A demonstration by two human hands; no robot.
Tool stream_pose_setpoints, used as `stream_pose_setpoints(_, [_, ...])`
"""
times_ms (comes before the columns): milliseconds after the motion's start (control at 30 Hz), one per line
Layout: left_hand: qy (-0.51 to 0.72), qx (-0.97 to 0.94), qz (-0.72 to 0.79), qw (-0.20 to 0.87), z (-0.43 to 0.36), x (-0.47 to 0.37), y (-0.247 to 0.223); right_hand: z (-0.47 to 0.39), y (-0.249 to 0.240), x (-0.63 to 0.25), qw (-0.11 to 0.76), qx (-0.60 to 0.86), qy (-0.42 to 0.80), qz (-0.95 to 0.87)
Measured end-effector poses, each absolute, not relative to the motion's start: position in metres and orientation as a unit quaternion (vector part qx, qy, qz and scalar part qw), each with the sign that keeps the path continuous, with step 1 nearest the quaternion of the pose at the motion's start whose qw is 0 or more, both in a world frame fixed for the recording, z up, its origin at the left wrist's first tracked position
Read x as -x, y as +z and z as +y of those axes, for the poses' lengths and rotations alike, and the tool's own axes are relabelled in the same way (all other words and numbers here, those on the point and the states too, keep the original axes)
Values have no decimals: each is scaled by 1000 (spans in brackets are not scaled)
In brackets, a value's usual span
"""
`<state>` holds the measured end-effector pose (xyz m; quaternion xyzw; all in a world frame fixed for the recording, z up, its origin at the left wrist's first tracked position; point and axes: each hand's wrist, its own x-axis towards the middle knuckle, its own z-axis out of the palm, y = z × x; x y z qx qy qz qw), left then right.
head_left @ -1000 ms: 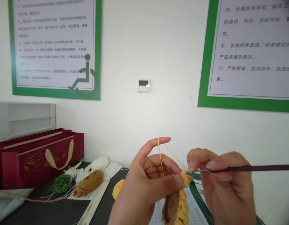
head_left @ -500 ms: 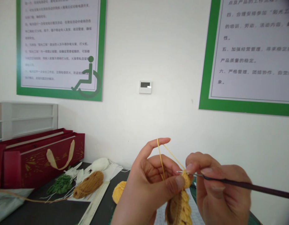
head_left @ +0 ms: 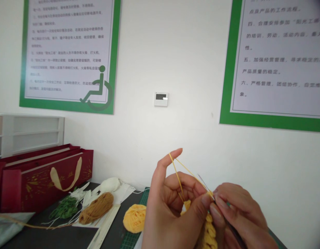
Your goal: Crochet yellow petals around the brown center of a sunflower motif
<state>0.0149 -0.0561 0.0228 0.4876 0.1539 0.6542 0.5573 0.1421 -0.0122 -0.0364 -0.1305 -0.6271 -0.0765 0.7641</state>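
My left hand (head_left: 178,211) pinches a yellow crocheted piece (head_left: 209,231) between thumb and fingers, its braided edge hanging below. Over the raised left index finger runs a strand of yellow yarn (head_left: 187,168), slanting down to the work. My right hand (head_left: 243,211) grips a crochet hook (head_left: 234,230) with a dark handle. The hook's metal tip points up and left, just past the stitches at the left thumb, close to the strand. Both hands nearly touch, and most of the piece is hidden behind them.
Left of my hands, a yellow yarn ball (head_left: 134,218) sits by a green cutting mat (head_left: 130,240). Farther left lie a ruler (head_left: 104,226), a brown yarn skein (head_left: 96,208), green yarn (head_left: 64,207) and white yarn (head_left: 110,184). Dark red gift bags (head_left: 46,180) stand against the wall.
My right hand has turned the hook from nearly level to steeply upright, its tip now pointing up. The left hand has shifted slightly right, uncovering more of the yellow yarn ball.
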Motion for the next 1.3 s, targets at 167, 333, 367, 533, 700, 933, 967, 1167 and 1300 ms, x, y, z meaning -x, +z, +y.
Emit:
stream_pose_setpoints(167, [629, -489, 138, 588, -54, -6, 25, -26, -16, -125, 853, 55, 8, -518])
stream_pose_setpoints(333, [572, -498, 136, 637, -48, 5, 30, -30, -12, -135, 834, 78, 167, -521])
stream_pose_setpoints(367, [558, -496, 131, 652, -47, 6, 31, -30, -12, -137, 819, 85, 212, -526])
stream_pose_setpoints(533, [546, -498, 116, 664, -43, 10, 30, -29, -12, -138, 735, 94, 432, -514])
stream_pose_setpoints(700, [577, -510, 131, 624, -46, 8, 31, -27, -10, -134, 715, 124, 471, -502])
stream_pose_setpoints(933, [583, -516, 133, 613, -45, 10, 31, -26, -8, -139, 703, 149, 478, -505])
stream_pose_setpoints(967, [583, -516, 134, 613, -45, 10, 30, -26, -8, -140, 703, 153, 470, -513])
stream_pose_setpoints(1167, [577, -512, 124, 624, -45, 9, 30, -29, -8, -148, 711, 154, 403, -555])
stream_pose_setpoints(1300, [580, -513, 124, 621, -46, 8, 30, -30, -6, -148, 707, 159, 419, -547])
